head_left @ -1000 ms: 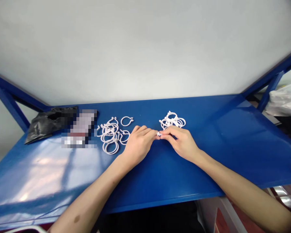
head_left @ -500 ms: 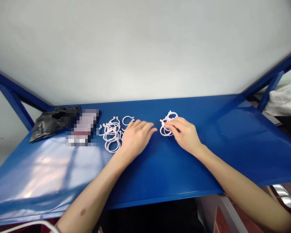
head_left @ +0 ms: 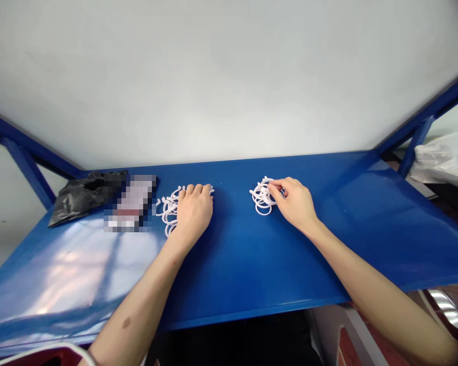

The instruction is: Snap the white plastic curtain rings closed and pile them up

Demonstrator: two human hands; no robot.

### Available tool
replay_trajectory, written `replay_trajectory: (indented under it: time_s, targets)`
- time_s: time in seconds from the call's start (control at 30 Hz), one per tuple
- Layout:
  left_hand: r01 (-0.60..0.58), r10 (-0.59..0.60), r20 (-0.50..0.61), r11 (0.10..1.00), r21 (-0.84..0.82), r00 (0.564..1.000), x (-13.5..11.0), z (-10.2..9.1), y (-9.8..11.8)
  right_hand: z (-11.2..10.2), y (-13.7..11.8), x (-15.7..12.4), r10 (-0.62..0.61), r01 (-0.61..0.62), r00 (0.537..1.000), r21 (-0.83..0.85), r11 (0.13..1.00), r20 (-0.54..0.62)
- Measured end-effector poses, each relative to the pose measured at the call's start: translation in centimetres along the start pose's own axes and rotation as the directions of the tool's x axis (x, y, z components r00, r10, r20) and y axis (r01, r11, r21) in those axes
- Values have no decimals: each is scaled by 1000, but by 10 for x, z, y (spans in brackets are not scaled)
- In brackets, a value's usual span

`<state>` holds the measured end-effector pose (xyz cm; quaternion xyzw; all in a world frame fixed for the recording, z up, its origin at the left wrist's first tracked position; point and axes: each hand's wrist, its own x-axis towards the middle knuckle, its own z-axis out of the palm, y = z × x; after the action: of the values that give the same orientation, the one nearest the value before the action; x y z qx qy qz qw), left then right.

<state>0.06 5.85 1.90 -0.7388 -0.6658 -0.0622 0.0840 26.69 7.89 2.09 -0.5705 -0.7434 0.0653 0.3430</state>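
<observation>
Left hand: our left hand (head_left: pixel 194 206) lies palm down over the right part of the left-side rings, its fingers bent down toward the counter; the palm hides what is under it, so we cannot tell whether it grips one.
Left-side rings: we see white rings (head_left: pixel 168 207) overlapping on the counter, showing mostly to the left of that hand, with a small white end peeping out beyond its fingertips.
Right hand: our right hand (head_left: pixel 293 201) is at the right edge of the other heap, thumb and forefinger brought together beside the rings; we cannot tell if a ring is pinched between them.
Right-side rings: a second tangle of white rings (head_left: pixel 262 197) sits well apart from the first, with one loop lying toward our side.
Blue counter: both heaps rest on the counter (head_left: pixel 248 269), whose glossy top reflects light at the left.
Black bag: we have a crumpled black bag (head_left: pixel 70 201) at the far left, next to a pixelated oblong item (head_left: pixel 133 198) whose details are blurred out.
Frame: blue braces (head_left: pixel 28 170) rise at both ends before a pale wall (head_left: pixel 229 86).
Right edge: whitish plastic (head_left: pixel 446 157) shows past the brace.
</observation>
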Motion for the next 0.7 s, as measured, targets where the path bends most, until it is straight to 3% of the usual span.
replay_trajectory:
  time_s: [0.13, 0.23, 0.3, 0.37, 0.43, 0.5, 0.6, 0.7]
  targets:
    - [-3, 2, -16, 995, -98, 1000, 1, 0, 2, -2, -6, -3, -85, 86, 995, 6, 996, -45]
    - [-23, -6, -73, 921, -389, 997, 0, -8, 9, -2, -17, -10, -206, 211, 976, 67, 975, -76]
    - [-24, 1, -34, 721, -692, 999, -4, -18, 14, -3, -25, -15, -273, 280, 959, 119, 953, -73]
    - [50, 65, 84, 415, -909, 994, -8, -26, 18, -3, -32, -21, -312, 316, 949, 165, 934, -46]
    - [134, 166, 164, 175, -975, 972, -12, -31, 22, -3, -36, -26, -327, 321, 945, 211, 923, -7]
    - [177, 239, 181, 39, -983, 954, -14, -32, 25, -2, -38, -30, -317, 301, 948, 259, 918, 19]
    - [214, 245, 204, -15, -977, 948, -16, -29, 30, -1, -38, -32, -269, 244, 963, 323, 915, 35]
    - [229, 165, 234, 53, -972, 958, -16, -26, 35, 0, -39, -32, -260, 223, 964, 358, 907, 58]
